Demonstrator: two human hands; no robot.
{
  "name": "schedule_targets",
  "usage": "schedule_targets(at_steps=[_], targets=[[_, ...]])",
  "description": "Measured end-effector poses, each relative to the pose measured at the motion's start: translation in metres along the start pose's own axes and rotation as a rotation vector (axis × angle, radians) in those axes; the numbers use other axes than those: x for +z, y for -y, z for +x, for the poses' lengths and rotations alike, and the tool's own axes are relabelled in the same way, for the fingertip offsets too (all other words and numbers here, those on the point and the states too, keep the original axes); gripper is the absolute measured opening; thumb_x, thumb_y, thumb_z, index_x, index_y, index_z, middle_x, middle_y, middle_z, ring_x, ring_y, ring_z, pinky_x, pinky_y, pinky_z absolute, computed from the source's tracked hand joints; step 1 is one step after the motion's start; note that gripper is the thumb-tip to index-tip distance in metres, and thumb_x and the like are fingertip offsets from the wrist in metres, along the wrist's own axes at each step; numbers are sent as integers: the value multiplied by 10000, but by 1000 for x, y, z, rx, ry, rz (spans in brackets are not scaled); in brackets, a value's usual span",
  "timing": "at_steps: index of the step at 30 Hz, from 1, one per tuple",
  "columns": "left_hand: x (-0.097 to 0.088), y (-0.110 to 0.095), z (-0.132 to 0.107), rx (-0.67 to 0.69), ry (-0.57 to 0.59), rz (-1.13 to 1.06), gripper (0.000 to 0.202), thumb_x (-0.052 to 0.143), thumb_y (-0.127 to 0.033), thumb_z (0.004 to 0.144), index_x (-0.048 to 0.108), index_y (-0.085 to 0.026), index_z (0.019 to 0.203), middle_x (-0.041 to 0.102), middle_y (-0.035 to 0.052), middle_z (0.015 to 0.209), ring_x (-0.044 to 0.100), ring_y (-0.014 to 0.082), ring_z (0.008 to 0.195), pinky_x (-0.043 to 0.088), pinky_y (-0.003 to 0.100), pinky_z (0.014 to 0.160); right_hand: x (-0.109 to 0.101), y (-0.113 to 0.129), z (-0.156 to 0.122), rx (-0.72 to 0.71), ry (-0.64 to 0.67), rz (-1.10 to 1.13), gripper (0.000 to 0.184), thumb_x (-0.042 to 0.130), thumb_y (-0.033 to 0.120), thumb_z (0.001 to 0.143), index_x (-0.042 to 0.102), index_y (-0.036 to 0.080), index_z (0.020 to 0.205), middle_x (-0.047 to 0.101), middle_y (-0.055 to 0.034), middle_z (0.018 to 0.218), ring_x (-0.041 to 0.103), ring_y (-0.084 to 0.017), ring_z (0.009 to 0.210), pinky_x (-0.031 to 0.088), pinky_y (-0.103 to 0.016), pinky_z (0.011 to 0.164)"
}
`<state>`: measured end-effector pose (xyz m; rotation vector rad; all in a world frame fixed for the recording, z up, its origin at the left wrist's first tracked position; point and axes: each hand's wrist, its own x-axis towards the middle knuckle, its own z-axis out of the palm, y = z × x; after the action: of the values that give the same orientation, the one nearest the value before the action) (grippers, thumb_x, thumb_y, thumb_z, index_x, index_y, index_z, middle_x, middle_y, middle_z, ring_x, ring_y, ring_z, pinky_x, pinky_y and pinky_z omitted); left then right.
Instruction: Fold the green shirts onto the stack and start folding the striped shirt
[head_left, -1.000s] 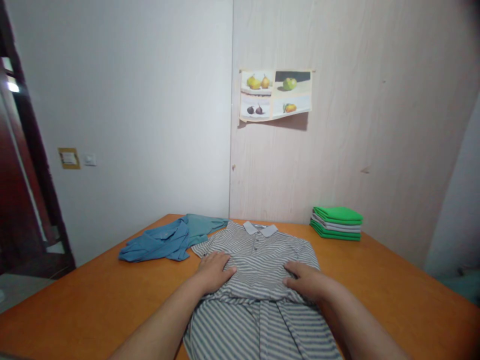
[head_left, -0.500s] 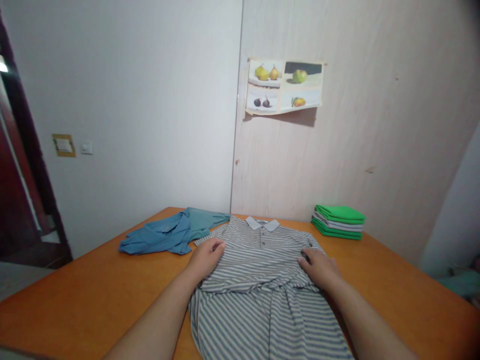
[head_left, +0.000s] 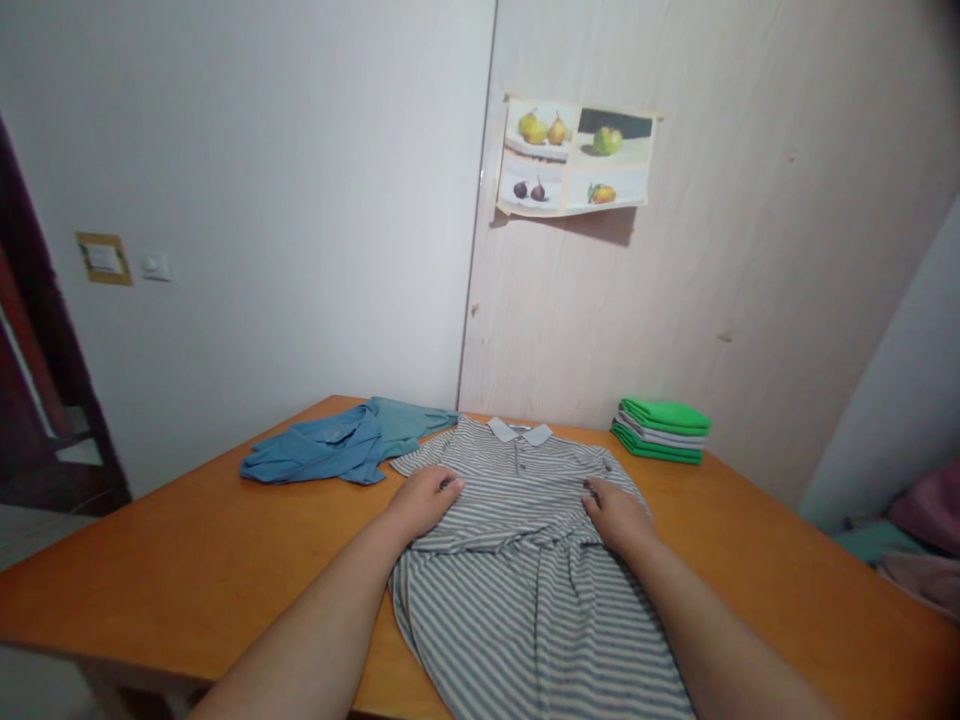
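Observation:
A grey-and-white striped polo shirt (head_left: 517, 510) lies front up, its pale collar pointing to the wall. A crumpled fold crosses its middle, and its lower part spreads to the near table edge. My left hand (head_left: 427, 500) is on the shirt's left side below the sleeve, fingers curled and thumb close to them on the fabric. Opposite it, my right hand (head_left: 619, 512) is on the right side, thumb and forefinger drawn toward each other at the cloth. The other fingertips are partly hidden.
Blue-green clothing (head_left: 319, 450) lies rumpled at the back left of the orange table (head_left: 247, 560). A folded stack of green and grey cloth (head_left: 664, 430) sits at the back right. A fruit poster (head_left: 576, 158) hangs on the wall (head_left: 375, 200) behind.
Both hands have moved inward over the shirt, closer to each other, the right one more. The crumpled fold's right end has shifted inward. The camera view has tilted slightly.

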<state>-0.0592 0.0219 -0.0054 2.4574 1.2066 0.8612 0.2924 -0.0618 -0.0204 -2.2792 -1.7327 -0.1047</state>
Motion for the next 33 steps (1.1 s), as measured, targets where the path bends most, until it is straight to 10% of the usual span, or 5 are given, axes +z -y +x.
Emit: schedule_targets(at_steps=[6, 12, 20, 25, 33], targets=[[-3, 1, -3, -58, -127, 5, 325, 483, -386, 937, 684, -175, 1083, 702, 94, 1106, 608, 229, 1051, 434, 308, 917, -25, 0, -23, 2, -9, 22, 515, 463, 392, 939, 558, 136, 1375, 574, -169, 1421, 542, -297, 1276, 393, -371, 1025], [-24, -8, -17, -255, -208, 105, 245, 486, -397, 912, 620, -199, 856, 672, 43, 848, 594, 201, 791, 373, 279, 655, -51, -15, -82, 77, 86, 94, 453, 427, 574, 934, 669, 197, 868, 735, -99, 867, 666, -244, 810, 395, -305, 649], [-48, -12, -73, -316, -8, 175, 470, 591, -681, 781, 585, -212, 805, 636, 17, 774, 584, 209, 725, 300, 273, 571, -48, -26, -154, 3, 230, 227, 434, 578, 653, 823, 571, 235, 709, 695, -33, 686, 608, -202, 631, 275, -283, 536], [-52, -15, -96, -240, 53, 170, 229, 691, -406, 711, 582, -209, 749, 614, 10, 769, 566, 203, 764, 319, 264, 611, -37, -25, -160, -83, 181, 366, 176, 555, 367, 818, 538, 235, 703, 665, -3, 707, 582, -176, 658, 325, -278, 577], [-75, -37, -128, -214, 275, -289, 128, 548, -304, 736, 479, -201, 703, 440, -48, 663, 403, 121, 620, 283, 227, 554, -52, -41, -174, 142, -108, 960, 337, 517, 549, 868, 491, 248, 718, 558, 15, 667, 536, -177, 651, 447, -278, 602]])
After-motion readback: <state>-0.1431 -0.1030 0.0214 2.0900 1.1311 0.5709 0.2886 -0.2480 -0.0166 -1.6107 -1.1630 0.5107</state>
